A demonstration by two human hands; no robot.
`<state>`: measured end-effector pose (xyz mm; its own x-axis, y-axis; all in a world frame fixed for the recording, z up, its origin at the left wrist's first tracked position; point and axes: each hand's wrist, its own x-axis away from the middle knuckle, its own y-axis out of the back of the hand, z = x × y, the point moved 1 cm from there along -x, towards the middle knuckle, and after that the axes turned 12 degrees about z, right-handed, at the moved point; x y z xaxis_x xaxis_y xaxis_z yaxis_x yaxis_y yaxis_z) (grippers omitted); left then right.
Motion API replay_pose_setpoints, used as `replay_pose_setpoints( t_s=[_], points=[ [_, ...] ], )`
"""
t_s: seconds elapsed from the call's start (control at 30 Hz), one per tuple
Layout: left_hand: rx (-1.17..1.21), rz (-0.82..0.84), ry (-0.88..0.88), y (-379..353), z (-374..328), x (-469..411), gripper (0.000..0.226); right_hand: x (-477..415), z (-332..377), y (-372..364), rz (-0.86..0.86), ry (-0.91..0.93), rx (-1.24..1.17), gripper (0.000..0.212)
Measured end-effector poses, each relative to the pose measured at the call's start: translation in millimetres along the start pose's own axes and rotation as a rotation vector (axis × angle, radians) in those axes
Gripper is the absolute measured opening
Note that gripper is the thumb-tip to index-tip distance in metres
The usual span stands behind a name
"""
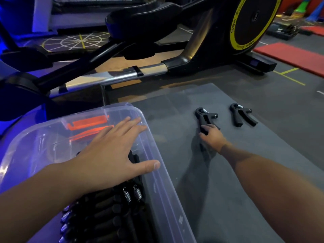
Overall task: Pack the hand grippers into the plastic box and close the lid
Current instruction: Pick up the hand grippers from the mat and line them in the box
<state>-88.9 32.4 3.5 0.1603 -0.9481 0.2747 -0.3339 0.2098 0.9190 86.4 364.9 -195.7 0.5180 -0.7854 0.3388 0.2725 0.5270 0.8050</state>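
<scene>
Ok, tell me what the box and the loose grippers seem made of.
Plastic box: clear, glossy plastic; contents show through its walls. Hand grippers on the mat: matte black handles, probably plastic or rubber; shiny coiled spring, likely steel.

A dark grey mat [245, 172] lies flat on the floor [280, 102]. A clear plastic box [163, 199] sits on the left side of the mat. Two black squeezers lie on the mat to the right of the box, apart from it. The hand gripper [204, 118] closer to the box and the second hand gripper [242, 114] lie side by side, near each other but not touching. Past the mat, a big exercise machine [192, 55] stands on the floor, and a red mat [289, 57] lies there too.
</scene>
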Motion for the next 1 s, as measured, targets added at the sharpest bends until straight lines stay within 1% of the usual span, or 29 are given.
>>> replay_pose_setpoints(
  t_s=[0.2, 0.4, 0.53, 0.63, 0.67, 0.7, 0.77, 0.87, 0.93, 1.0],
  points=[
    [-0.001, -0.015, -0.001, -1, 0, -1, 0.106, 42, 7, -22, -0.036, 0.018, -0.051, 0.050],
    [0.003, -0.027, 0.008, -3, -3, 1, 0.108, 84, 15, -39, -0.073, 0.090, -0.126, 0.049],
    [0.010, -0.040, -0.005, -8, -9, 4, 0.108, 104, 18, -45, -0.066, 0.101, -0.101, 0.042],
    [0.010, -0.021, -0.031, -12, -19, 4, 0.108, 114, 20, -47, -0.144, 0.095, -0.074, 0.031],
    [0.003, -0.014, -0.041, -13, -22, 3, 0.107, 116, 20, -48, -0.189, 0.092, -0.067, 0.032],
    [-0.009, -0.010, -0.050, -14, -24, 2, 0.105, 118, 20, -48, -0.235, 0.090, -0.052, 0.038],
    [-0.028, -0.009, -0.061, -16, -27, 0, 0.102, 117, 19, -50, -0.288, 0.061, -0.043, 0.058],
    [-0.030, -0.012, -0.059, -17, -27, -1, 0.103, 111, 15, -54, -0.218, -0.028, -0.071, 0.087],
    [-0.031, -0.007, -0.056, -16, -26, -1, 0.103, 108, 14, -56, -0.186, -0.038, -0.043, 0.094],
    [-0.033, -0.003, -0.057, -16, -27, -1, 0.103, 107, 13, -58, -0.204, -0.017, -0.008, 0.093]
  ],
)
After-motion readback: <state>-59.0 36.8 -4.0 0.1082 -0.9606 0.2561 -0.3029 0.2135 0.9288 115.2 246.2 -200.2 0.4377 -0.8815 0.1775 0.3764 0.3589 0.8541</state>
